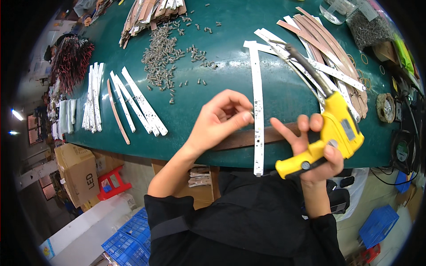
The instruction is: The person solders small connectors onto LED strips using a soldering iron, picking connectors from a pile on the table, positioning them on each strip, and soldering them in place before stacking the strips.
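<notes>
A narrow white LED circuit strip [258, 133] lies lengthwise before me, across a dark brown wooden bar [235, 141] near the table's front edge. Beside the strip's left edge, my left hand [225, 116] pinches a small grey metal piece, mostly hidden by the fingertips. My right hand [326, 166] is wrapped round the handle of a yellow soldering gun [341, 126]. Its dark barrel points up and away to the left, apart from the strip in front of me. The index finger of that hand stretches toward the strip.
A heap of small metal pieces [162, 57] spreads over the green table [213, 84]. White strips [137, 104] lie left; more strips [319, 48] are piled at right. A solder coil [386, 107] sits at the right edge. Blue crates [377, 226] and a carton [75, 173] stand below.
</notes>
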`<state>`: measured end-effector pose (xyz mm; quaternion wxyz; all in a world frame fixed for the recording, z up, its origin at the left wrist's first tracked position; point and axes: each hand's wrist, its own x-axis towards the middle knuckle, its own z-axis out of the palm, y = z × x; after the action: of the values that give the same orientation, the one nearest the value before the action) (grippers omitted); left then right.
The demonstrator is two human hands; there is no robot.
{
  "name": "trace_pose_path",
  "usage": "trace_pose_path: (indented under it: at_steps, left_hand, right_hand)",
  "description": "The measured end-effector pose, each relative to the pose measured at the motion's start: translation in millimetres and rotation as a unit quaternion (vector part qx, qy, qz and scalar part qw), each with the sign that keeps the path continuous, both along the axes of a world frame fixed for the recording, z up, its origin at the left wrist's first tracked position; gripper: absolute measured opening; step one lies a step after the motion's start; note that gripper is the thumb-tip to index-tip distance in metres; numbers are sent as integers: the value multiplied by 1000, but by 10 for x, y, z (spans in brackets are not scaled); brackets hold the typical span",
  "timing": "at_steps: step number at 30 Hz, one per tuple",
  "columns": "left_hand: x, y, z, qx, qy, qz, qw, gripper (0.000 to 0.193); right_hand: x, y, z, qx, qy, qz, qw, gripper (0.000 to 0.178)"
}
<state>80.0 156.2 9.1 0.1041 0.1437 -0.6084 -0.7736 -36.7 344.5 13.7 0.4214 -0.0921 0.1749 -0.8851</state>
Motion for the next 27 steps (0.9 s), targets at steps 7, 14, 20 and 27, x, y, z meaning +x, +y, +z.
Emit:
trace_pose_path:
  at_steps: [7,14,20,27]
  left_hand:
    - [1,-188,-70,36,-76,17,996,21]
    - [-36,-204,-101,14,-64,19,998,17]
    - [-160,-133,-101,-226,-61,13,972,13]
    - [-294,-114,-155,-430,-19,-10,902,9]
  right_hand:
    - [168,-110,-295,-3,-49,-27,998,63]
    - [208,-43,-274,25,-27,-10,999,58]
    - [193,-30,-310,36,-62,-24,997,57]
    - [213,-29,-348,22,-59,-33,997,63]
